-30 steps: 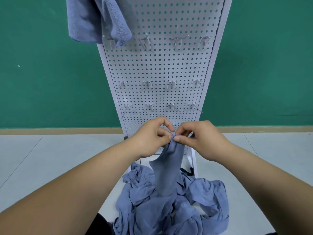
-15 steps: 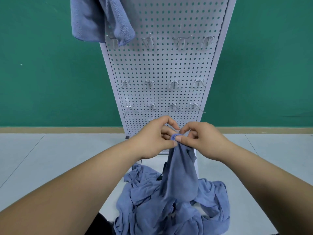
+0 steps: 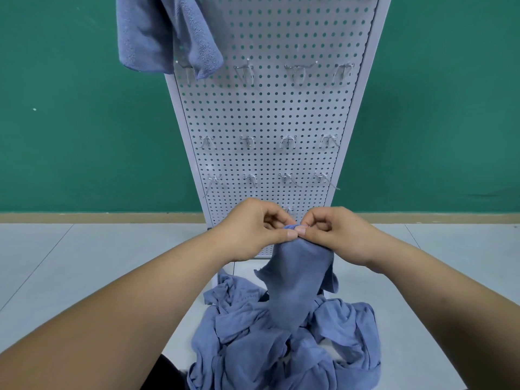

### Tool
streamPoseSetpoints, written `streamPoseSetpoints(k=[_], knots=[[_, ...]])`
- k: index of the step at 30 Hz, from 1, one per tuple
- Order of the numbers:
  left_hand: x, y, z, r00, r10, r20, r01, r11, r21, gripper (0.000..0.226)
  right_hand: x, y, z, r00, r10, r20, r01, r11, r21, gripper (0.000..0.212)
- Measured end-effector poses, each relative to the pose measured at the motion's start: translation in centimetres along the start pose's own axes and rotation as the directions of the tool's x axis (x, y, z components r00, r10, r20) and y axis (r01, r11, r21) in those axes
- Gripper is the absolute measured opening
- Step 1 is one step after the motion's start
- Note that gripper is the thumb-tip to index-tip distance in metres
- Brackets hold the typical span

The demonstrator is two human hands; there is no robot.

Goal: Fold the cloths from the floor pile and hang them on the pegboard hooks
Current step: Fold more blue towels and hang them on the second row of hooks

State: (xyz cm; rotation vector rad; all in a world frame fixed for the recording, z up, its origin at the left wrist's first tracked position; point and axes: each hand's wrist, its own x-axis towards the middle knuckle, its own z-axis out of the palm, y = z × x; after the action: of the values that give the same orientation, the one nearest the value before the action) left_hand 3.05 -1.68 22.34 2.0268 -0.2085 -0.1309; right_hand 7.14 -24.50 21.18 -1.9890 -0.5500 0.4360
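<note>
A: Grip: your L hand (image 3: 253, 229) & R hand (image 3: 337, 235) both pinch top corner of a blue cloth (image 3: 298, 282), thumbs touching.
B: Cloth pos.?
A: Hangs from your fingers down to floor pile (image 3: 247, 333), in front of pegboard (image 3: 267, 114). 2nd cloth (image 3: 157, 32) hangs at board's top-left.

Left hand (image 3: 253, 229) and right hand (image 3: 340, 235) have short nails, forearms (image 3: 146, 305) bare, black clothing (image 3: 168, 374) below.
</note>
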Motion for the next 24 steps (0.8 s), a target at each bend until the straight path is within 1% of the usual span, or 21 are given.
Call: streamPoseSetpoints(k=[2, 4, 5, 7, 10, 12, 15, 17, 19, 20, 22, 24], knots=[[0.2, -0.1, -0.4, 0.999, -0.009, -0.035, 0.01, 1.0, 0.027, 0.01, -0.1, 0.2, -0.5, 0.999, 0.013, 0.03, -0.013, 1.0, -0.006, 0.018], [0.4, -0.6, -1.4, 0.995, -0.049, -0.089, 0.053, 0.997, 0.046, 0.01, -0.3, 0.8, -1.4, 0.994, 0.063, 0.085, -0.061, 0.998, -0.03, 0.02], [0.5, -1.1, -2.1, 0.991, -0.073, -0.117, 0.081, 0.995, 0.063, 0.008, -0.5, 1.2, -2.0, 0.989, 0.097, 0.111, -0.089, 0.993, -0.081, 0.022], [0.3, -2.0, -3.6, 0.981, -0.11, -0.159, 0.127, 0.987, 0.101, 0.007, -0.8, 2.3, -3.4, 0.977, 0.168, 0.131, -0.133, 0.961, -0.241, 0.023], [0.0, -3.3, -5.7, 0.965, -0.151, -0.214, 0.184, 0.972, 0.145, 0.009, -1.4, 4.1, -5.6, 0.958, 0.278, 0.076, -0.224, 0.884, -0.41, 0.023], [-0.2, -4.2, -6.8, 0.957, -0.171, -0.234, 0.218, 0.957, 0.192, 0.009, -1.7, 4.9, -6.9, 0.954, 0.299, 0.012, -0.259, 0.845, -0.468, 0.022], [-0.5, -4.9, -7.2, 0.952, -0.206, -0.226, 0.269, 0.918, 0.293, 0.012, -1.7, 5.5, -7.6, 0.97, 0.233, -0.07, -0.234, 0.815, -0.529, 0.019], [-0.5, -4.9, -6.9, 0.951, -0.2, -0.237, 0.279, 0.885, 0.372, 0.016, -1.5, 5.2, -7.4, 0.983, 0.138, -0.118, -0.181, 0.748, -0.639, 0.017], [-0.5, -4.8, -6.7, 0.943, -0.2, -0.268, 0.296, 0.869, 0.396, 0.018, -1.3, 5.0, -7.2, 0.988, 0.031, -0.153, -0.133, 0.684, -0.718, 0.02], [-0.5, -4.8, -6.7, 0.936, -0.205, -0.285, 0.308, 0.868, 0.389, 0.016, -1.2, 5.0, -7.2, 0.986, 0.003, -0.168, -0.127, 0.669, -0.732, 0.023], [-0.5, -4.7, -6.9, 0.924, -0.223, -0.31, 0.329, 0.877, 0.35, 0.014, -1.3, 5.0, -7.2, 0.984, 0.011, -0.18, -0.145, 0.644, -0.751, 0.029], [-0.5, -4.8, -6.8, 0.915, -0.236, -0.326, 0.343, 0.88, 0.328, 0.013, -1.5, 4.8, -7.0, 0.98, 0.071, -0.187, -0.191, 0.616, -0.764, 0.032]])
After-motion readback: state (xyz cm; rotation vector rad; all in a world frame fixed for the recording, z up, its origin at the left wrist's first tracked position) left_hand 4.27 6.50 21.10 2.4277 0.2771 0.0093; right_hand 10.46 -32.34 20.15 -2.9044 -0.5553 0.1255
